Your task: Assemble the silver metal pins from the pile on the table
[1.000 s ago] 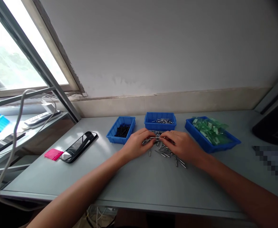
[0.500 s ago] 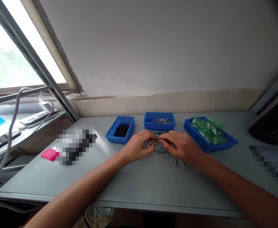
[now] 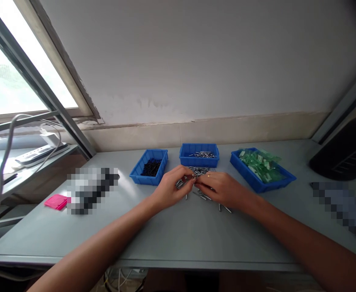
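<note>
My left hand [image 3: 175,187] and my right hand [image 3: 223,189] meet over a loose pile of thin silver metal rods [image 3: 199,171] on the grey table. Both hands are closed in a pinch, fingertips touching or nearly so. What sits between the fingertips is too small and too covered to make out. A few rods [image 3: 224,208] lie loose below my right hand. Behind the pile stands a blue bin [image 3: 198,162] with small silver metal pieces [image 3: 204,154] in it. Part of the pile is hidden by my fingers.
A blue bin [image 3: 147,179] of black pieces [image 3: 151,167] stands at left; another blue bin [image 3: 264,187] with green plastic packets [image 3: 264,164] is at right. Farther left lie a pink object [image 3: 55,202] and a blurred item [image 3: 89,190]. A large black object [image 3: 342,154] stands far right.
The whole scene has shifted slightly left as the camera turned a little right. My hands stay together over the pile, with fingertips drawn closer to each other.
</note>
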### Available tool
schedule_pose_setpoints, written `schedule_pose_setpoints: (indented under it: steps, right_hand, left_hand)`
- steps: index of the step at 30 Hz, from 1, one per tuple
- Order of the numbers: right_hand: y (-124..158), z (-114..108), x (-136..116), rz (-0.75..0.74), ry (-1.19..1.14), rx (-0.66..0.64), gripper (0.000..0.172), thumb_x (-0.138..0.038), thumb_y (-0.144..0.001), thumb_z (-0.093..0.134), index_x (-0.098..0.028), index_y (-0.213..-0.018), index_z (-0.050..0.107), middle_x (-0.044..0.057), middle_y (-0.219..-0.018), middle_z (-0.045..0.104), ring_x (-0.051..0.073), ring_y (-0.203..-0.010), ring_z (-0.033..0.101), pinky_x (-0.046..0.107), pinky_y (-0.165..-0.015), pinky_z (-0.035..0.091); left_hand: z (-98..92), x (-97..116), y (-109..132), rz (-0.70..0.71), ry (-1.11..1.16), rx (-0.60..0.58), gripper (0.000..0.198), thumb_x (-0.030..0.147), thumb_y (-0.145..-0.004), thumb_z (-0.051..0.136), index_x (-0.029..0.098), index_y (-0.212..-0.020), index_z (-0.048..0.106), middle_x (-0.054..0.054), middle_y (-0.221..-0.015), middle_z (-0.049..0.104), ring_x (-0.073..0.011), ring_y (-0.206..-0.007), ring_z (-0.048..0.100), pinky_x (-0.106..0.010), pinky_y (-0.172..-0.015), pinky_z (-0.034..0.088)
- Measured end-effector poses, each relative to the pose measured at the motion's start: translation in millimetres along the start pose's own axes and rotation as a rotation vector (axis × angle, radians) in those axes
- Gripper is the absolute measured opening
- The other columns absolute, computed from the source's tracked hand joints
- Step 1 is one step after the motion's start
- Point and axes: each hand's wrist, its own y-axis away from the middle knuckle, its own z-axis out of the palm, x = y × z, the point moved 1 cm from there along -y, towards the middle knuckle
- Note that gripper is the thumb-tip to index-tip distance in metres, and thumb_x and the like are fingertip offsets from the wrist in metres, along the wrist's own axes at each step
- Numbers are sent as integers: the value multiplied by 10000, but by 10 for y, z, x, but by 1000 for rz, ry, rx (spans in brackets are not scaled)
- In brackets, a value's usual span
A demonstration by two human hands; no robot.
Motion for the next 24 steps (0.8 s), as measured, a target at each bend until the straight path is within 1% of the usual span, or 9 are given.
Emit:
schedule_pose_setpoints:
  steps: [3, 6, 7, 9, 12, 14, 16, 20, 24]
  right_hand:
    - [1, -40, -7, 65, -12, 30, 227, -271, -939, 411, -176, -867, 605, 27, -744, 640, 150, -699, 592, 273, -648, 421]
    - [3, -98, -8, 154, -52, 139, 193, -280, -929, 441, -185, -1024, 579, 21, -808, 654, 137, -710, 599, 256, -638, 436]
    - [3, -110, -6, 168, -61, 157, 214, -282, -928, 447, -187, -1083, 559, 20, -833, 655, 133, -714, 599, 252, -636, 443]
    - [0, -114, 3, 153, -62, 142, 249, -278, -931, 443, -191, -1147, 531, 26, -878, 653, 137, -746, 601, 257, -658, 460]
    - [-5, -91, 27, 83, -44, 89, 223, -251, -943, 407, -187, -1091, 561, 46, -925, 650, 164, -835, 600, 295, -729, 474]
    - [-8, -78, 43, 59, -37, 98, 217, -247, -948, 389, -185, -1023, 584, 53, -905, 651, 171, -837, 599, 307, -740, 476]
    - [-8, -74, 52, 61, -26, 112, 217, -258, -948, 392, -187, -998, 591, 54, -883, 651, 170, -811, 601, 305, -723, 477]
    - [-4, -72, 50, 72, -19, 97, 207, -283, -944, 412, -193, -1017, 584, 43, -868, 651, 160, -783, 605, 290, -679, 477]
    - [-6, -81, 64, 78, -31, 102, 196, -253, -947, 403, -193, -995, 583, 40, -877, 664, 159, -799, 613, 295, -704, 479]
  left_hand:
    - [8, -4, 7, -85, 58, 3, 89, 167, -862, 507, 161, -931, 563, -49, -923, 661, -120, -778, 617, -230, -678, 504]
    - [13, -30, 5, -164, 49, -32, 68, 187, -853, 520, 156, -890, 567, -24, -814, 665, -116, -719, 614, -217, -627, 499]
    - [16, -40, 1, -182, 29, -48, 61, 192, -848, 528, 154, -868, 571, -15, -770, 656, -114, -696, 606, -211, -609, 492]
    - [25, -57, -9, -199, -10, -72, 72, 201, -848, 537, 151, -855, 587, -11, -750, 651, -110, -678, 597, -206, -600, 486]
    - [36, -73, -23, -184, -30, -75, 117, 232, -870, 535, 155, -893, 620, -23, -811, 666, -114, -713, 605, -215, -640, 495]
    - [39, -82, -26, -164, -30, -66, 132, 250, -875, 544, 157, -909, 632, -30, -836, 668, -116, -724, 606, -223, -656, 498]
    - [38, -93, -26, -150, -29, -56, 132, 250, -871, 558, 155, -916, 637, -32, -843, 666, -113, -715, 600, -226, -663, 496]
    - [32, -112, -23, -140, -41, -46, 121, 236, -868, 567, 155, -908, 647, -29, -827, 657, -111, -709, 589, -224, -658, 489]
    - [25, -137, -26, -137, -68, -75, 133, 252, -866, 573, 158, -906, 658, -24, -806, 650, -109, -682, 581, -226, -650, 477]
